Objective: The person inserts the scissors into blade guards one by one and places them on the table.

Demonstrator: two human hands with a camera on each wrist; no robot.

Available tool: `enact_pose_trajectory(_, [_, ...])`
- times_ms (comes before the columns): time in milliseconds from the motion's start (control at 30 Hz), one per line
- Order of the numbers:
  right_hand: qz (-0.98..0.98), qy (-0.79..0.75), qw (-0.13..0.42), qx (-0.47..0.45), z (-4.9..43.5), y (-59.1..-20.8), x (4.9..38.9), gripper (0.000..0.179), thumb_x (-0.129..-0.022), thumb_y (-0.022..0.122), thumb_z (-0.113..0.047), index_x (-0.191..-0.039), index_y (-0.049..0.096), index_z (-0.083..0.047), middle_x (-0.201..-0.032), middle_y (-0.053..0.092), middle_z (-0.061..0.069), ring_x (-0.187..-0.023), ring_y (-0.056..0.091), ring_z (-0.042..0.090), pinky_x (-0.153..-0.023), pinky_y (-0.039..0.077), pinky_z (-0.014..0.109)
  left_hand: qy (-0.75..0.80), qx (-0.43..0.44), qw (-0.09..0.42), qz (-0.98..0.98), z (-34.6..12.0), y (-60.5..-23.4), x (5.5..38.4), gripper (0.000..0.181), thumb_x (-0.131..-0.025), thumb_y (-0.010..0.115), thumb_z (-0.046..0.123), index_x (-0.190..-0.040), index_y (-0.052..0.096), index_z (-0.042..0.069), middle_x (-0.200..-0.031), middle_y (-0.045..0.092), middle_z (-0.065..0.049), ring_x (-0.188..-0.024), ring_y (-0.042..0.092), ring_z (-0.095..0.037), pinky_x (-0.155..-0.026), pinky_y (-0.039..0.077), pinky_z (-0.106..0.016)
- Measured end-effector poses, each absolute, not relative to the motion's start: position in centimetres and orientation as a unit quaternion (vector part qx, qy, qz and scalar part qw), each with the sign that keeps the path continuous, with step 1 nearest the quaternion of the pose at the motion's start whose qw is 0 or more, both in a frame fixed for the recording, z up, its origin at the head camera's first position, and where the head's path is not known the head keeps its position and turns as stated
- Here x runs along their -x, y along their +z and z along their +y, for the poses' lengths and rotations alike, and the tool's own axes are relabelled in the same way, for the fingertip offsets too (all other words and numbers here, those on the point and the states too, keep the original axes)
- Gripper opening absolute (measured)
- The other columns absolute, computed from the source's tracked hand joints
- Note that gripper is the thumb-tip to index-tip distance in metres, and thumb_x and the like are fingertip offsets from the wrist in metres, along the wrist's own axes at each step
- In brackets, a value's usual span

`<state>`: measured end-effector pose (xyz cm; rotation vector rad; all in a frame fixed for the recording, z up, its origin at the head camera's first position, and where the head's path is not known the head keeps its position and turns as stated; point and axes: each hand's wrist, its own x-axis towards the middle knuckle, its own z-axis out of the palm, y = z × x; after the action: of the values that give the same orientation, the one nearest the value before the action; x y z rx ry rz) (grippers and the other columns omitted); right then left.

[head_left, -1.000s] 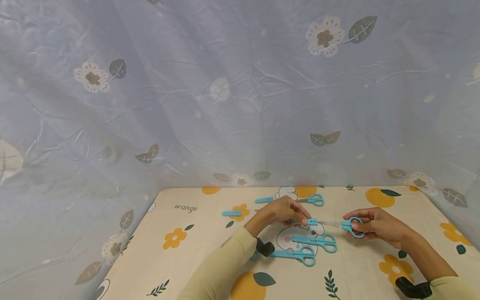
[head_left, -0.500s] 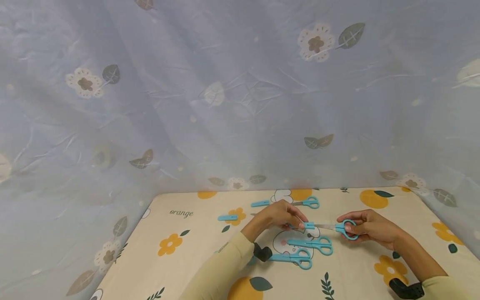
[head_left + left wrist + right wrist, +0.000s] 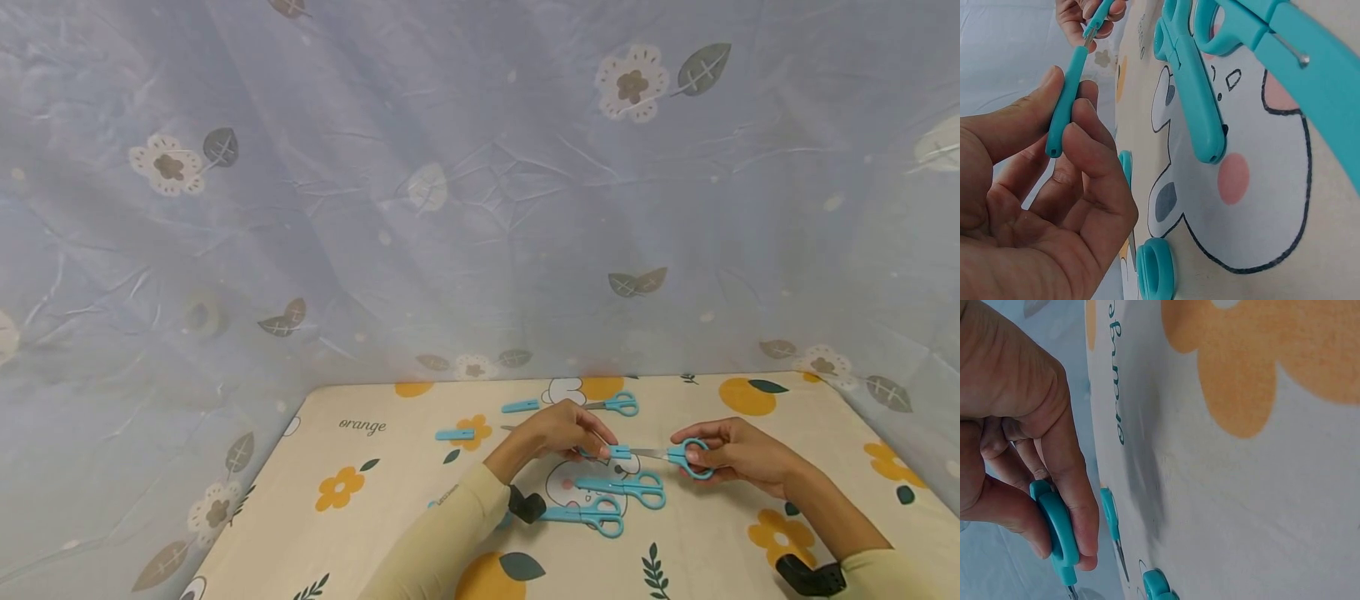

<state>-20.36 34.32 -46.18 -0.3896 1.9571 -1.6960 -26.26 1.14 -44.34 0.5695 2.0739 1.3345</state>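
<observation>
In the head view my left hand (image 3: 564, 432) pinches a turquoise blade cover (image 3: 619, 452) between thumb and fingers, above the cloth. My right hand (image 3: 750, 450) holds a pair of scissors (image 3: 688, 458) by its turquoise handle loops, blades pointing left. The blade tips sit inside the cover's mouth, and a stretch of bare metal shows between cover and handle. In the left wrist view the cover (image 3: 1067, 100) lies between thumb and fingertips, lined up with the scissors (image 3: 1099, 17). The right wrist view has thumb and fingers on the handle (image 3: 1059, 528).
Two covered scissors (image 3: 622, 487) (image 3: 581, 516) lie in front of the hands. Bare scissors (image 3: 621, 404) and two loose covers (image 3: 520, 407) (image 3: 455, 435) lie further back. Another pair is partly hidden behind my left hand. A patterned cloth (image 3: 405, 483) covers the table, with a curtain (image 3: 480, 208) behind.
My right hand has moved slightly left, and the bare stretch of blade between cover and handle is shorter. The left hand keeps its pinch. The head view has shifted a little.
</observation>
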Motion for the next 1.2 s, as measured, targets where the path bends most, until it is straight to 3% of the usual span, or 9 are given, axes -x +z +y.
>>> enact_pose_trajectory(567, [0.738,-0.613,0.25,0.133,33.2,-46.3,20.7,0.041,-0.108,0.066,-0.013,-0.144,0.06,0.005,-0.106,0.081,0.002,-0.093,0.079,0.019,-0.08,0.066,0.035,0.512,-0.214,0.301,0.775,1.4,-44.4,26.3,0.009,-0.09,0.085,0.007,-0.097,0.086,0.013,-0.08,0.078,0.002,-0.064,0.059,-0.013,-0.057,0.048,-0.026])
enact_pose_trajectory(1200, [0.735,-0.614,0.253,0.139,31.9,-46.1,20.9,0.053,-0.108,0.067,-0.015,-0.149,0.049,0.014,-0.114,0.08,0.008,-0.099,0.081,0.023,-0.084,0.066,0.037,0.514,-0.193,0.286,0.785,1.5,-44.0,25.9,0.008,-0.089,0.087,0.008,-0.096,0.086,0.012,-0.078,0.076,0.002,-0.063,0.057,-0.014,-0.057,0.048,-0.027])
